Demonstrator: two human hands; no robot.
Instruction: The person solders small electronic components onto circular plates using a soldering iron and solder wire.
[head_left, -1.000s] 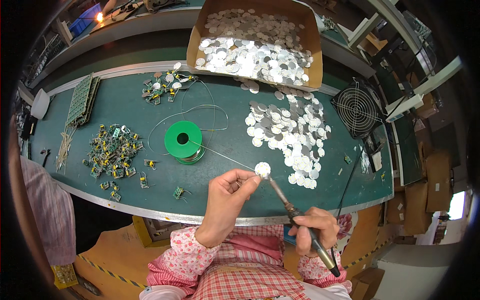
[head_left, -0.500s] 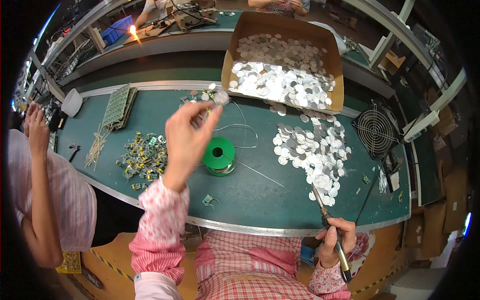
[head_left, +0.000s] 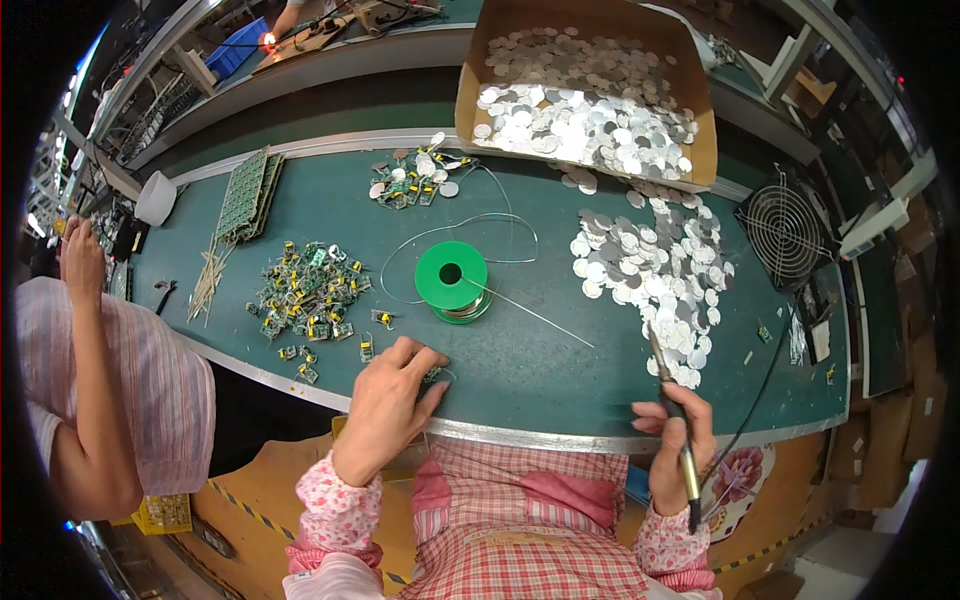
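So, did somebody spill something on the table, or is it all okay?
Maybe! Lots of loose round discs spread messily across the green table, in front of the cardboard box holding many more like them. That looks like a spill, though someone may have put them there on purpose.

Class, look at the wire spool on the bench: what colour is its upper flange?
The upper flange is bright green, seen best in the head view.

Apron (head_left: 510, 565): red-and-white check, plain pink panels (head_left: 572, 490) at left and right. Sleeve cuffs (head_left: 340, 500): white with pink-red floral print; pink striped bands (head_left: 332, 556) adjoining. Left sleeve (head_left: 335, 583) beneath: pale pink. Fingers (head_left: 402, 352): bare.
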